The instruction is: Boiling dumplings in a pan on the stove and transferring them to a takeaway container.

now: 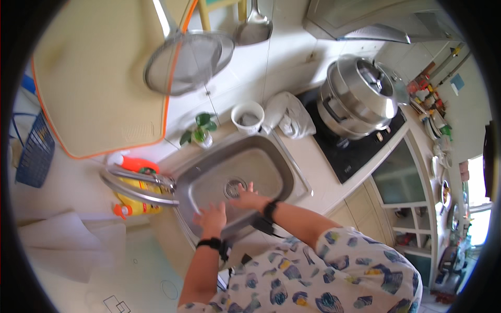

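Note:
Over the near part of the stainless steel sink [271, 161] I hold both hands, palms down. My left hand [211, 218] is open with its fingers spread, at the sink's near left side. To its right, my right hand [247, 198] is open too, close to the round drain [235, 186], with its fingers apart. Neither hand holds anything. A dark band circles each wrist. At the sink's left edge the curved metal faucet [140, 192] reaches out to the left. Nothing shows in the basin besides the drain.
Behind the sink stand a small potted plant [201, 136] and a white tub [247, 118], with a pale cloth [290, 116] beside them. A large steel steamer pot [355, 99] sits on the black cooktop [342, 159]. A yellow bottle [136, 197] and a red bottle [136, 164] flank the faucet.

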